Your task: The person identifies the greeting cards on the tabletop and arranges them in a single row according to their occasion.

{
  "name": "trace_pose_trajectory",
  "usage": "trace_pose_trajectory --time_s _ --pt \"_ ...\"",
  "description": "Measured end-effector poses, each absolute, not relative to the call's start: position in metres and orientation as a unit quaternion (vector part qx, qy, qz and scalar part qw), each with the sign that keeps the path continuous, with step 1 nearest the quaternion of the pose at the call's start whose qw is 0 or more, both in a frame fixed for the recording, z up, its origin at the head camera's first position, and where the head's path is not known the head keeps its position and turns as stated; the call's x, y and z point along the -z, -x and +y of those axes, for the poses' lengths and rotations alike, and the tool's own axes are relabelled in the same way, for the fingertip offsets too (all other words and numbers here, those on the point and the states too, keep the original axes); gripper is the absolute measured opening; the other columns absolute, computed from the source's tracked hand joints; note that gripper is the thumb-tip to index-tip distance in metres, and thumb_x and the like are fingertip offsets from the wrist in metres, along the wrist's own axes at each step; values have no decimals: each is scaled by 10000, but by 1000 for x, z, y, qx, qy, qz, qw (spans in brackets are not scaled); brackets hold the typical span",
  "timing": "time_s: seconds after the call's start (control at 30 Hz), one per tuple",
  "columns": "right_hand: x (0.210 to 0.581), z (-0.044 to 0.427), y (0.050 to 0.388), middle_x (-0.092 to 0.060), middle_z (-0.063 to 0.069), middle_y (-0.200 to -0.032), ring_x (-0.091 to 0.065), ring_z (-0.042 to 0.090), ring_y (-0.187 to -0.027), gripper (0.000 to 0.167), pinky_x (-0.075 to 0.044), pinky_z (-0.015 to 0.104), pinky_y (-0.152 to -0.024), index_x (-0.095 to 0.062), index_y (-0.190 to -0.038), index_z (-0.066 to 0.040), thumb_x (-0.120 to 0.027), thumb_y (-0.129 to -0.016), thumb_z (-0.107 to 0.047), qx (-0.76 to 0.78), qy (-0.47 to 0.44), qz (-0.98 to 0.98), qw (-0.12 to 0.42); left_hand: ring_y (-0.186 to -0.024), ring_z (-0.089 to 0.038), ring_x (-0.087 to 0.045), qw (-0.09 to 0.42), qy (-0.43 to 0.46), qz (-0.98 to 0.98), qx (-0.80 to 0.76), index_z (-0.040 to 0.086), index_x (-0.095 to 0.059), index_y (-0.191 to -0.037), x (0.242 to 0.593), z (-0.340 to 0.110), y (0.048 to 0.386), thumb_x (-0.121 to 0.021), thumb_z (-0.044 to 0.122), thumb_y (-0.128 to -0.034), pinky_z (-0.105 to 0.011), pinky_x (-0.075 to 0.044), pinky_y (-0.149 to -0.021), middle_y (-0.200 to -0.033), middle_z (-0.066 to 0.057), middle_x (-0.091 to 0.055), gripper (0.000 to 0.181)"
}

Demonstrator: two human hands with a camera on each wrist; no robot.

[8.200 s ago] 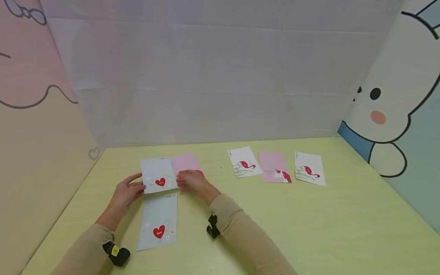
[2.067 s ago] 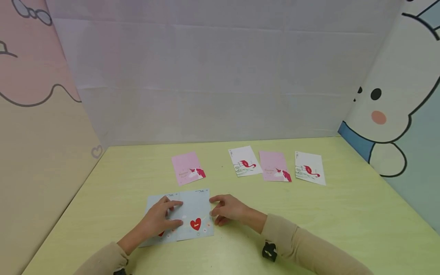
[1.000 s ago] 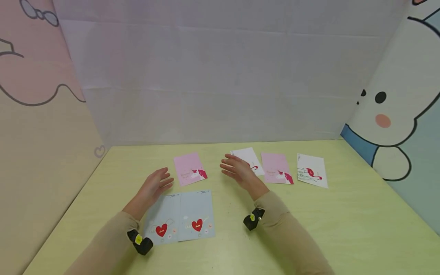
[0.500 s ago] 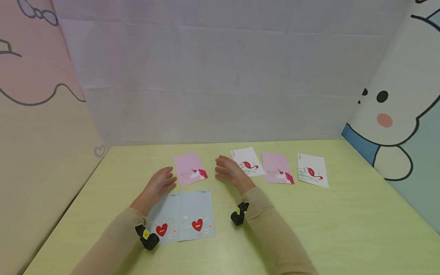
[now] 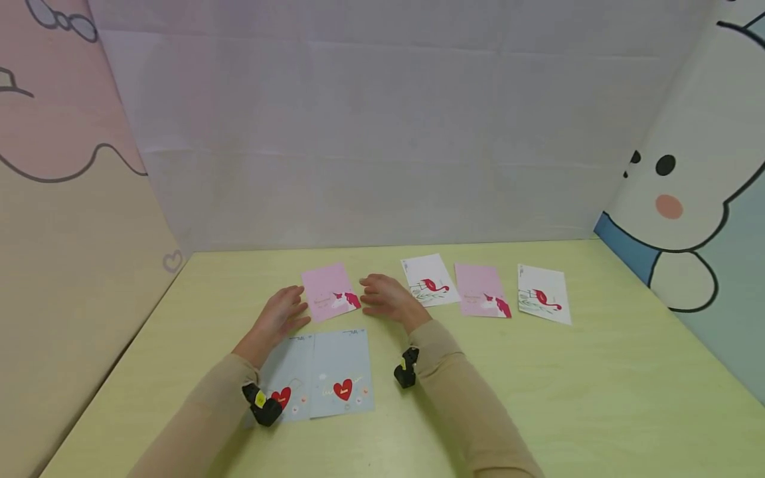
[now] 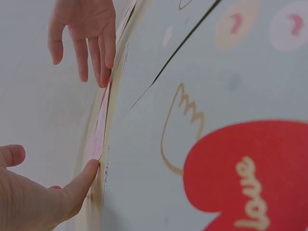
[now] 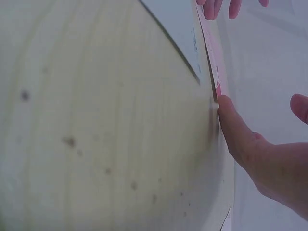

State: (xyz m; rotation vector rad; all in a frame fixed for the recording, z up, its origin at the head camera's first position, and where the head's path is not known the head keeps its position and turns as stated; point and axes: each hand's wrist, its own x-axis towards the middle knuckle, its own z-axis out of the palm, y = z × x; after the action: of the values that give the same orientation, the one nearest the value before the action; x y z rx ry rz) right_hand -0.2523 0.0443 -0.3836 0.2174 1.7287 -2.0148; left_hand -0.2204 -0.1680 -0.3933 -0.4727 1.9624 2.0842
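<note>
A pink unicorn card (image 5: 325,287) lies on the table between my two hands. My left hand (image 5: 275,320) is at its left edge, fingers extended; the left wrist view shows a fingertip (image 6: 91,166) at or very near that edge. At the card's right side is my right hand (image 5: 390,300), fingers loosely extended, and in the right wrist view a fingertip (image 7: 224,102) meets or nearly meets the edge. Nearer me, two pale blue heart cards, a right one (image 5: 340,355) and a left one (image 5: 299,362), lie side by side; my left forearm partly covers the left one.
Farther right on the yellow-green table (image 5: 597,392) lie a white flamingo card (image 5: 427,273), a second pink unicorn card (image 5: 477,279) and another white flamingo card (image 5: 540,282). A white sheet (image 5: 388,133) hangs behind the table, with cartoon-printed walls at both sides.
One heart card, earlier held by both hands, was laid beside the other heart card and let go. Both hands then moved forward to the left pink card, the right hand coming leftward.
</note>
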Motion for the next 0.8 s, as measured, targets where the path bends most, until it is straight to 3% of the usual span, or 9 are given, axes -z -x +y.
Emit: trace_pose_trajectory --time_s 0.27,0.47,0.63,0.8 --pt "387 41 253 -356 234 -1291 -453 323 -1101 525 -451 394 -826 -305 -1327 -22 -539 -882 -169 730 -77 637 236 -1201 -288 -319 115 175 670 -713 69 -179 -1389 405 -171 232 -427 296 -935 -384 -435 -847 -1394 -156 -205 565" --pt "388 42 254 -391 223 -1265 -476 311 -1073 459 -463 372 -809 -365 -1284 -14 -533 -881 -157 733 -86 634 229 -1133 -253 -391 111 168 675 -710 42 -190 -1386 405 -171 233 -419 259 -937 -312 -460 -814 -1372 -156 -260 549" --pt "390 42 254 -421 223 -1227 -497 302 -1030 446 -475 350 -790 -386 -1269 4 -534 -877 -148 735 -84 634 224 -843 -144 -539 90 140 682 -712 -55 -225 -1351 402 -166 228 -459 104 -910 -232 -488 -715 -1250 -227 -387 525" --pt "390 43 252 -467 211 -1182 -513 264 -990 445 -486 315 -765 -405 -1263 5 -540 -874 -163 726 -82 644 227 -637 -67 -530 81 124 693 -705 -73 -283 -1325 404 -164 228 -499 -27 -858 -191 -485 -608 -1167 -230 -455 517"
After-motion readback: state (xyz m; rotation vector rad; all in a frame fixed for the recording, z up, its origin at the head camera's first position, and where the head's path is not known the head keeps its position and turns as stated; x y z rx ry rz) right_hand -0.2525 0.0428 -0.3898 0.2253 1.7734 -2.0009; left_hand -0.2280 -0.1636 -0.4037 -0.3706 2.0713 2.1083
